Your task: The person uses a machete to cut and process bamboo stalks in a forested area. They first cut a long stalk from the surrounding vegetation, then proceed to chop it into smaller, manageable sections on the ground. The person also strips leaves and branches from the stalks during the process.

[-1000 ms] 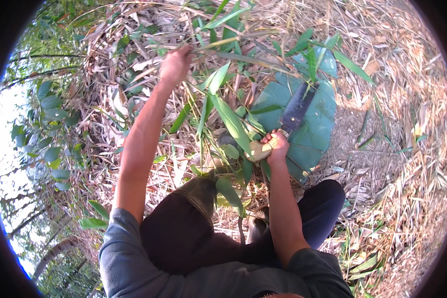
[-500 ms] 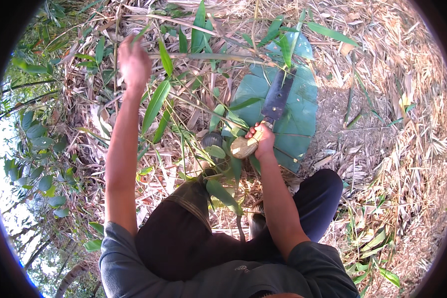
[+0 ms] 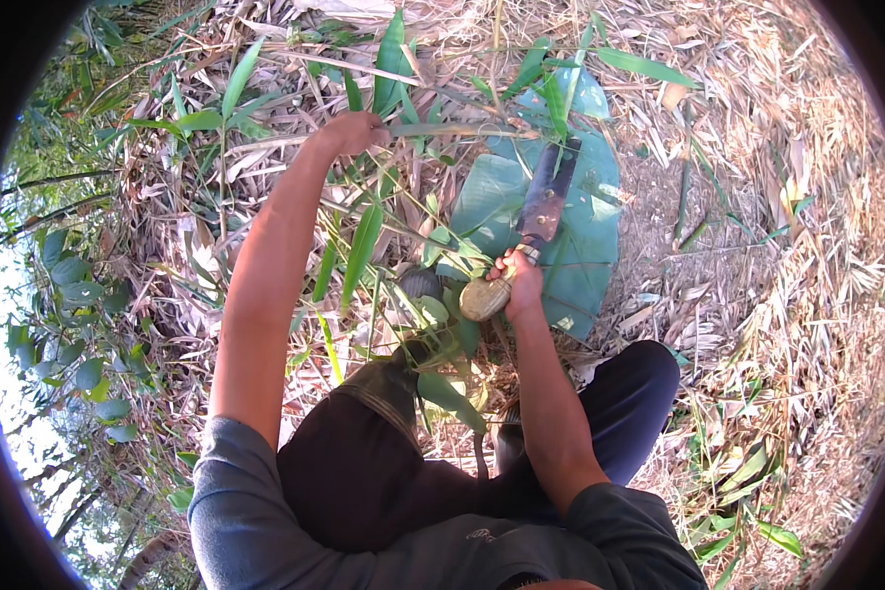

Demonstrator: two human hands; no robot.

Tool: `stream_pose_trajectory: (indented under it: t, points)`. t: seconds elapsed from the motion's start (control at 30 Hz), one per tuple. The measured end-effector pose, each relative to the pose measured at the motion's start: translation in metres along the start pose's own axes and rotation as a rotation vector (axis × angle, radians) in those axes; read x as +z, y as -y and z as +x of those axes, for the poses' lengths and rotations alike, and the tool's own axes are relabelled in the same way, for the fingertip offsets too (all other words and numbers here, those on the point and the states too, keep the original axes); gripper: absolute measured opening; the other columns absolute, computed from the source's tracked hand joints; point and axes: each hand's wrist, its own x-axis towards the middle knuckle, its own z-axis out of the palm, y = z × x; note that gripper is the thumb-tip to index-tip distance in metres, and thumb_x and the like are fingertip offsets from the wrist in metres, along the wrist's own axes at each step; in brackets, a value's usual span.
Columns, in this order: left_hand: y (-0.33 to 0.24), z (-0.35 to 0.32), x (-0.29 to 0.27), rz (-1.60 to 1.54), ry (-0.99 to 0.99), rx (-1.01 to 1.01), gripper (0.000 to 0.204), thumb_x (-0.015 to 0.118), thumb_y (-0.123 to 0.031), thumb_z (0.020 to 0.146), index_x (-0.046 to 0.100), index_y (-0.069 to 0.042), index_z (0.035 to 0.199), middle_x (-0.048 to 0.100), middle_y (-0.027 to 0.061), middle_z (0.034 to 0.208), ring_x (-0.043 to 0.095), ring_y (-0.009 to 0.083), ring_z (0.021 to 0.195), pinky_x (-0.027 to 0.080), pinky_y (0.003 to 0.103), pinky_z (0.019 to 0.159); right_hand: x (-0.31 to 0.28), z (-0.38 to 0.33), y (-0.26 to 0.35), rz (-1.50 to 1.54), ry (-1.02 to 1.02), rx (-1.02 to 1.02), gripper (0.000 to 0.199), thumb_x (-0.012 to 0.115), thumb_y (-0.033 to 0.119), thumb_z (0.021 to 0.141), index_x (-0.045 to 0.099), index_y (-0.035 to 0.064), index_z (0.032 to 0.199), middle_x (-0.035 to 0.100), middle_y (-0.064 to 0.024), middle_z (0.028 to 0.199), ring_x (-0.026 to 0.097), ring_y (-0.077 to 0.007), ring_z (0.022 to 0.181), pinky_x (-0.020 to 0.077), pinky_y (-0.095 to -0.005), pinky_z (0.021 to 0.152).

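My right hand (image 3: 524,282) is wrapped round the light wooden handle of a machete (image 3: 549,197). Its broad dark blade points away from me, over large blue-green leaves (image 3: 590,246) spread on the ground. Farther out on the left, my left hand (image 3: 352,134) is closed at a long, flat stem (image 3: 452,130) that runs right toward the blade tip. The fingers of that hand are partly hidden from above. Thin green stalks with narrow leaves (image 3: 364,246) stand between my two arms.
Dry leaf litter (image 3: 757,118) covers the ground. My boot (image 3: 421,285) is among the stalks, close to the machete handle. Leafy bushes (image 3: 74,295) grow at the left edge, and a narrow leaf (image 3: 649,67) lies beyond the large leaves.
My left hand has moved right and slightly nearer, from raised and blurred to closed at the flat stem. My right hand keeps the machete in nearly the same place.
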Motion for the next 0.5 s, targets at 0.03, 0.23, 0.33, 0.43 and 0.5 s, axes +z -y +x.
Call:
stream_pose_trajectory:
  t: [0.03,0.23,0.33,0.43,0.5]
  points:
    - [-0.001,-0.002,0.002,-0.008,0.023,0.016,0.043,0.058,-0.043,0.094,0.065,-0.014,0.124,0.067,0.0152,0.119,0.056,0.0379,0.118,0.043,0.047,0.102,-0.001,0.0,0.0,-0.035,-0.033,-0.029,0.012,0.058,0.006,0.08,0.05,0.0046,0.089,0.052,-0.0079,0.069,0.053,-0.0209,0.058,0.0492,-0.0383,0.059]
    - [-0.001,-0.044,0.068,0.102,-0.569,0.221,0.039,0.063,-0.04,0.091,0.068,-0.009,0.114,0.065,0.0097,0.11,0.055,0.0337,0.108,0.041,0.05,0.093,0.012,-0.012,0.013,-0.194,-0.197,-0.27,0.009,0.06,0.007,0.078,0.054,0.0007,0.08,0.056,-0.0092,0.064,0.055,-0.02,0.051,0.0467,-0.0345,0.051]
    - [-0.015,-0.063,0.088,0.141,-0.738,0.219,0.031,0.061,-0.035,0.091,0.069,-0.009,0.106,0.064,0.0057,0.108,0.054,0.0299,0.104,0.041,0.047,0.09,0.027,-0.019,0.035,-0.326,-0.197,-0.371,0.01,0.06,0.008,0.076,0.055,0.0005,0.073,0.056,-0.0088,0.06,0.055,-0.0186,0.05,0.0449,-0.0327,0.051]
    - [-0.029,-0.078,0.111,0.179,-0.871,0.2,0.028,0.06,-0.033,0.092,0.068,-0.01,0.106,0.062,0.0042,0.105,0.054,0.0271,0.102,0.041,0.045,0.088,0.033,-0.014,0.046,-0.325,-0.173,-0.337,0.014,0.059,0.009,0.075,0.054,0.0002,0.065,0.056,-0.0079,0.057,0.056,-0.0174,0.051,0.0429,-0.031,0.05]
    - [-0.035,-0.09,0.124,0.199,-0.953,0.188,0.028,0.06,-0.033,0.092,0.066,-0.01,0.108,0.061,0.0033,0.105,0.053,0.0264,0.102,0.041,0.046,0.089,0.037,-0.014,0.05,-0.276,-0.171,-0.351,0.015,0.059,0.01,0.075,0.055,-0.0002,0.065,0.056,-0.0079,0.056,0.056,-0.0171,0.05,0.0427,-0.031,0.05]
